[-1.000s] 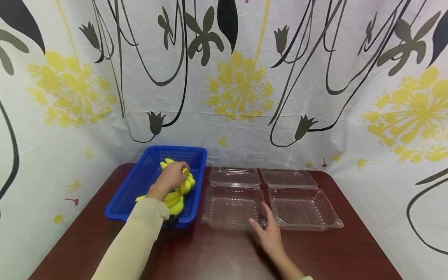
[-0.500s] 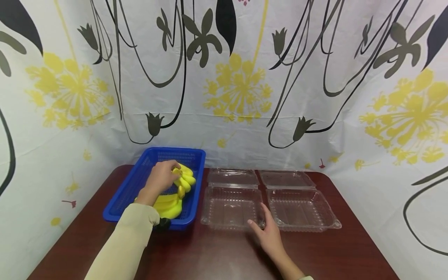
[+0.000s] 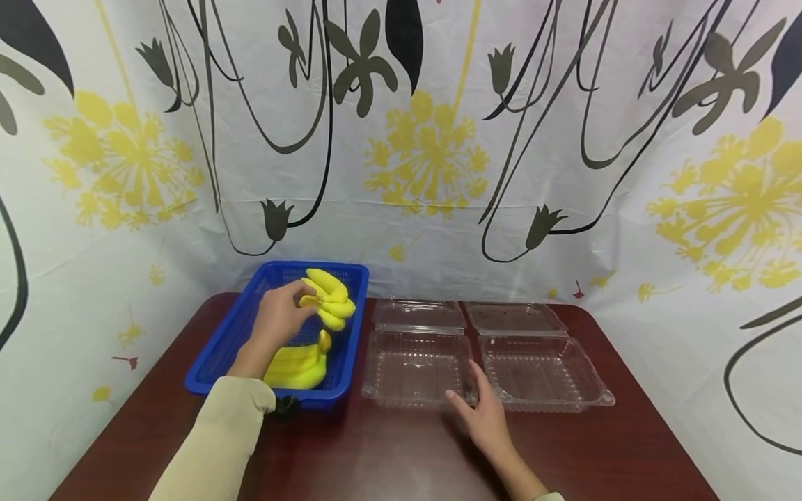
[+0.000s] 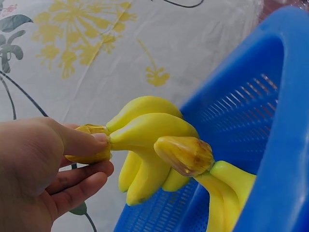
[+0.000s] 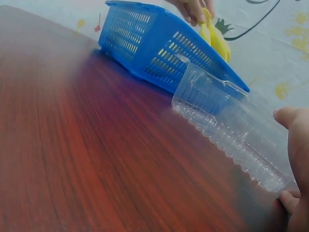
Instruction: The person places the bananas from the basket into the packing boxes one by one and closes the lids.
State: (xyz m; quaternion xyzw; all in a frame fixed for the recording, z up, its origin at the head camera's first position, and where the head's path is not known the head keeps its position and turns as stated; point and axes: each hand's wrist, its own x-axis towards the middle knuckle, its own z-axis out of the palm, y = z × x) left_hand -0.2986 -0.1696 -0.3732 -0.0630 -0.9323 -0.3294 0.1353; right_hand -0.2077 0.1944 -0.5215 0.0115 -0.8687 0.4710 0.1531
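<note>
In the head view my left hand pinches a bunch of yellow bananas by its stem, raised over the blue basket. The left wrist view shows thumb and fingers on the brown stem of that bunch. Another banana bunch lies in the basket, its stem pointing up. My right hand is at the near right corner of a clear plastic clamshell container, thumb and index finger spread apart. Seen from the right wrist, the fingertips touch or nearly touch the container's wall.
A second clear clamshell container stands open to the right of the first. Both lids lie folded back towards the patterned curtain. Everything stands on a dark red wooden table.
My left hand has lifted the banana bunch upward from the basket and moved slightly left, uncovering more of the other bunch. The right hand has stayed at the container's corner.
</note>
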